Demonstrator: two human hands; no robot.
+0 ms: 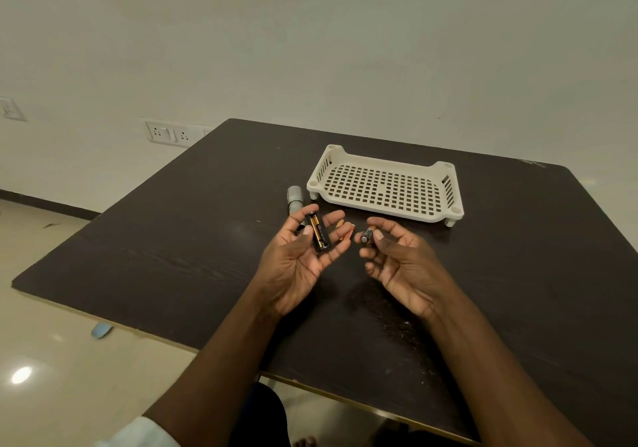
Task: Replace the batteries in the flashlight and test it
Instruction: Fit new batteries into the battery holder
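My left hand (300, 253) is palm up over the dark table (172, 239) and holds a black battery holder (318, 231) with a black-and-gold battery in it. To its right, my right hand (397, 260) pinches a single small battery (367, 236) between thumb and fingertips, its flat end facing me. Behind my left hand the grey flashlight body (294, 198) lies on the table, partly hidden by my fingers. Loose orange-tipped batteries (346, 231) lie on the table between my two hands.
A cream perforated plastic tray (386, 184) stands on short legs at the back middle of the table. The table's left and near edges drop to a shiny tiled floor. Wall sockets sit behind the table's far left corner.
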